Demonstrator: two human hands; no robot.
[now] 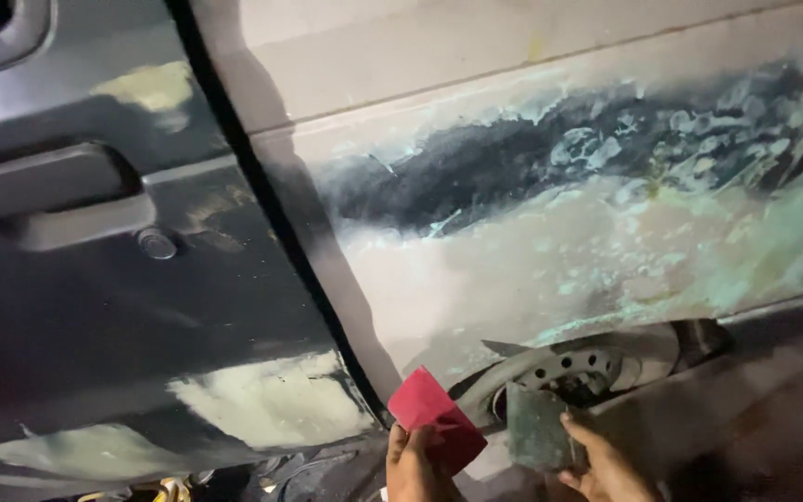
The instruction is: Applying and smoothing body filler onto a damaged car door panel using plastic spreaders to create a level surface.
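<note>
Left hand (413,465) grips red pad (436,418); right hand (606,469) grips grey block (538,429).

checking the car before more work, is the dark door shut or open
Shut: the dark door sits flush with the sanded rear panel, only a thin even seam between them.

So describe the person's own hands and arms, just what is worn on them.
Both hands are bare: the left hand and the right hand show no gloves, and no rings or watch are visible. Only the hands enter the frame at its bottom edge, so any sleeves or wrists lie out of view.
</note>
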